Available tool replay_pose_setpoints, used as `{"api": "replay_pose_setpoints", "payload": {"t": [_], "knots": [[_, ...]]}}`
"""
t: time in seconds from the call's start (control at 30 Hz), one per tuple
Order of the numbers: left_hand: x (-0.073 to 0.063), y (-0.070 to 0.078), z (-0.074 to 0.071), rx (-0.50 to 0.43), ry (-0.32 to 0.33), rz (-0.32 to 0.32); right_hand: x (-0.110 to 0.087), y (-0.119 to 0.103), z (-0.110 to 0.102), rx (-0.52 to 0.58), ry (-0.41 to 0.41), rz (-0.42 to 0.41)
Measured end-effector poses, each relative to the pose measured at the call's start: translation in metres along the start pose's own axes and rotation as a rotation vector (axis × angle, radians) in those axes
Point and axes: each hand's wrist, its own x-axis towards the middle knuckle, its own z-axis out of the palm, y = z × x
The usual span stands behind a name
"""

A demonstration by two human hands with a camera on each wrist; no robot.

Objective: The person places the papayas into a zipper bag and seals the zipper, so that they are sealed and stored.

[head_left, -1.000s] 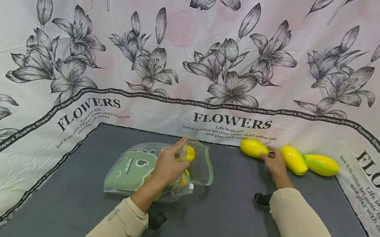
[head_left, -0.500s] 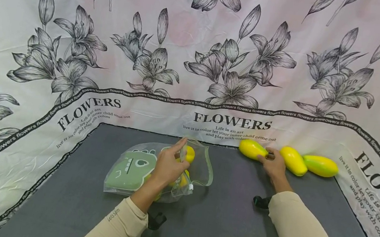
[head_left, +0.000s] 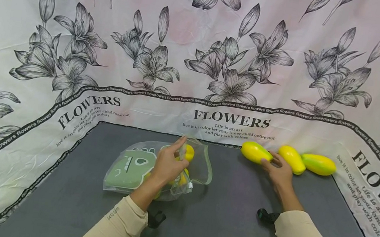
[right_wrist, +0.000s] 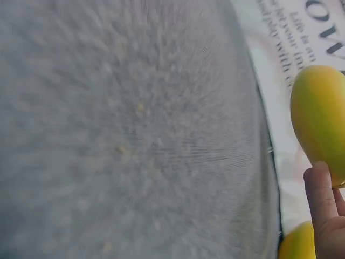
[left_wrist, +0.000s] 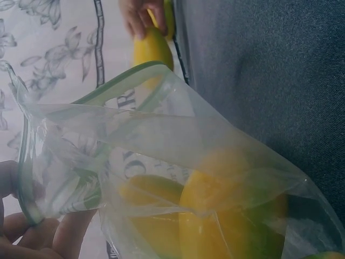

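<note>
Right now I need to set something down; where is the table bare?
The gray table is bare from the clear bag across to the right hand, down midway between the two sleeves, and left of the bag to the floral cloth. It's crowded at the far right, with three yellow fruits and that hand, and where the left hand holds the bag.

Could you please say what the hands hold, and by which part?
Left hand: clear bag, by its open rim. Right hand: yellow-green fruit, by one end.
</note>
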Motion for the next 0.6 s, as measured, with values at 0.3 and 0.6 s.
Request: {"api": "replay_pose_setpoints", "payload": {"t": [0.3, 0.6], "knots": [[0.0, -0.001, 0.001, -0.004, 0.005, -0.011, -0.029, -0.023, -0.005, 0.039, -0.075, -0.069], [-0.001, 0.001, 0.001, -0.007, 0.011, -0.035, -0.055, -0.041, -0.003, 0.13, -0.175, -0.2]]}}
